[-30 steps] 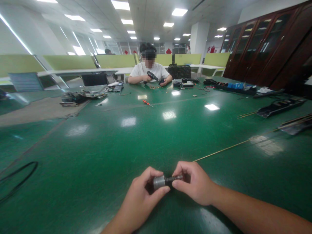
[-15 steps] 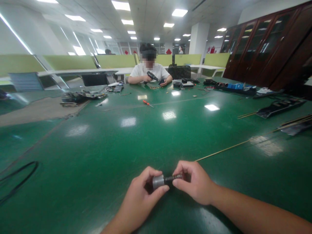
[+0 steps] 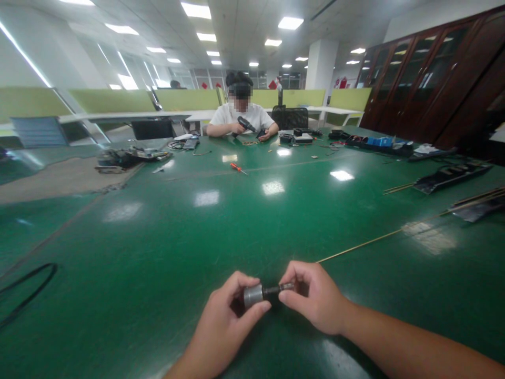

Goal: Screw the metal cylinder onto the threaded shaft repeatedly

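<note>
My left hand point(image 3: 232, 318) curls its thumb and fingers around a silver metal cylinder point(image 3: 253, 296). Out of the cylinder's right end comes a thin dark shaft point(image 3: 272, 290), lying roughly level. My right hand point(image 3: 313, 295) pinches the shaft's far, ribbed end between thumb and fingertips; the very tip is hidden in the hand. The exact kind of this part cannot be made out. Both hands are low over the green tabletop point(image 3: 177, 231). A thin brass-coloured rod point(image 3: 363, 244) runs along the table from behind my right hand toward the right.
An orange-handled screwdriver point(image 3: 236, 167) lies mid-table. A person point(image 3: 240, 116) sits opposite, holding a power drill point(image 3: 246, 124). Black trays point(image 3: 452, 176) with rods stand at right, electronic parts point(image 3: 130, 157) at far left, and a black cable loop point(image 3: 31, 292) at near left.
My left hand has shifted slightly left with the cylinder, and a bit more of the dark shaft shows between the hands. My right hand keeps its pinch, almost in place.
</note>
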Demonstrator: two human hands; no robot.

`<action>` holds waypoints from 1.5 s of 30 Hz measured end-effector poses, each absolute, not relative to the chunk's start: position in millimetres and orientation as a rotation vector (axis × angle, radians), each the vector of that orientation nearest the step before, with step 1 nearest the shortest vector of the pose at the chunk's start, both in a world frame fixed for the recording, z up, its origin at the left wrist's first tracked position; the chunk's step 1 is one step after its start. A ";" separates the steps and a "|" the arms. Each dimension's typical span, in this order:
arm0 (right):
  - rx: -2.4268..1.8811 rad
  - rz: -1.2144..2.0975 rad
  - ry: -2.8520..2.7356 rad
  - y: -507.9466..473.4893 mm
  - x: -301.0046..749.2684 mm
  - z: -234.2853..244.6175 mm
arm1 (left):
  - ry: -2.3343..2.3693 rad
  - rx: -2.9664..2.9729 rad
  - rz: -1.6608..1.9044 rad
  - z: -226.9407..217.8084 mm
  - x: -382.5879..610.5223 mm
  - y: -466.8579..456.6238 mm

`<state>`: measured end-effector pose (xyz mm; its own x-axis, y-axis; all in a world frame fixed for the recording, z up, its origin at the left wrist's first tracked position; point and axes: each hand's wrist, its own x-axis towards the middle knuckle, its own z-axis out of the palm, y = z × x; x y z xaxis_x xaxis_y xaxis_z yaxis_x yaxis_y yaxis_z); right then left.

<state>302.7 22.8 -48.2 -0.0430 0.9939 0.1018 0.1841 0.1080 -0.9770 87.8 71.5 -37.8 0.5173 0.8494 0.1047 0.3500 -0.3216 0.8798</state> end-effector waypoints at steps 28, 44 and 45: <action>-1.186 1.077 -1.411 23.3 304.6 -51.5 | 0.979 1.782 0.783 -34.1 85.0 72.2; -1.178 1.088 -1.381 23.3 304.2 -54.5 | 0.971 1.671 0.743 -36.8 81.8 74.9; -1.179 1.087 -1.381 23.4 304.2 -54.6 | 0.972 1.666 0.743 -36.7 81.9 74.9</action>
<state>304.2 23.4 -54.6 -0.0480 0.9912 0.1231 0.1130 0.1278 -0.9853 81.9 74.9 -36.7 0.4830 0.8755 0.0143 0.2432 -0.1498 0.9583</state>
